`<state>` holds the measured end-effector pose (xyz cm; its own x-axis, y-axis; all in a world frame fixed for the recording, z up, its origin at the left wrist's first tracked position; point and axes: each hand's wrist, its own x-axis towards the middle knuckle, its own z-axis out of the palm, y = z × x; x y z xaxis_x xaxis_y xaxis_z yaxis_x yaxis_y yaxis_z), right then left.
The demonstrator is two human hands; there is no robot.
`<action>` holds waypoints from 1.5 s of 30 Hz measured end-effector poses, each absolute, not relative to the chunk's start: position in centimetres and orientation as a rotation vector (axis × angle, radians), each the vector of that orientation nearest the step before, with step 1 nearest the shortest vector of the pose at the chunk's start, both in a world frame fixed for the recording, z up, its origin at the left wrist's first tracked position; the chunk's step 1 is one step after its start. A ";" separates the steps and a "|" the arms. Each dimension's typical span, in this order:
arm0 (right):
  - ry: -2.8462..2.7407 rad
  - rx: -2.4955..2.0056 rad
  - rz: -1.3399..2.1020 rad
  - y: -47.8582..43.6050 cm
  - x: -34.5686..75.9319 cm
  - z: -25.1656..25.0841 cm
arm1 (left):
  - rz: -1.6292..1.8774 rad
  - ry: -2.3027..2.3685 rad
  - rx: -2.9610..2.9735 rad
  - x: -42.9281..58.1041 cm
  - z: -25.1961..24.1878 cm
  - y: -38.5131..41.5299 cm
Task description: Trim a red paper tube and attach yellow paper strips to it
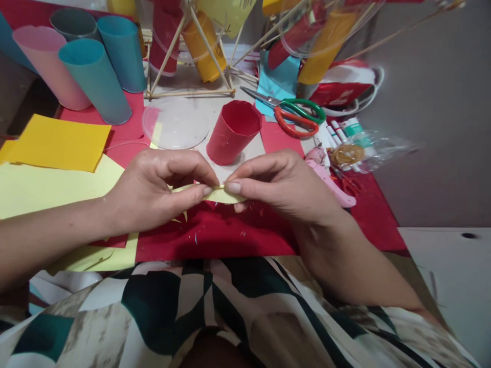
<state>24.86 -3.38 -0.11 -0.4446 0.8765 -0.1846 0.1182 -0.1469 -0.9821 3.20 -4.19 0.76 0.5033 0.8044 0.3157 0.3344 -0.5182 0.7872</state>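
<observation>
Between my two hands is a small piece of pale yellow paper (224,196), pinched along its upper edge. My left hand (164,186) grips it with thumb and forefinger on the left. On the right, the thumb and forefinger of my right hand (274,181) press the same edge, the fingertips of both hands nearly meeting. The paper's lower edge curves, and much of it is hidden by my fingers. Just beyond my hands a red paper tube (233,134) stands on the table, its open top facing up. A clear plastic disc (176,125) lies left of it.
Scissors (293,115) with green and orange handles lie behind right, near a pink glue gun (332,184) and a bag of rubber bands (347,154). Several paper tubes (95,82) stand at back left. A stick frame (192,94) rises behind. Yellow sheets (63,143) lie left.
</observation>
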 end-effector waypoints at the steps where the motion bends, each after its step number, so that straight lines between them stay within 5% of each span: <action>1: -1.556 -1.130 1.634 -3.4 24.9 -0.1 | 0.893 0.928 2.064 3.2 0.8 -4.2; 18: -1.947 -1.053 1.161 -4.1 24.7 0.1 | 0.524 0.916 1.602 3.2 0.6 -2.8; 37: -1.828 -1.125 1.434 -3.7 24.6 -0.3 | 0.713 0.969 2.257 3.4 0.1 -4.2; 45: -1.753 -1.127 1.489 -3.8 24.9 -0.4 | 0.515 0.930 1.817 3.0 1.1 -3.6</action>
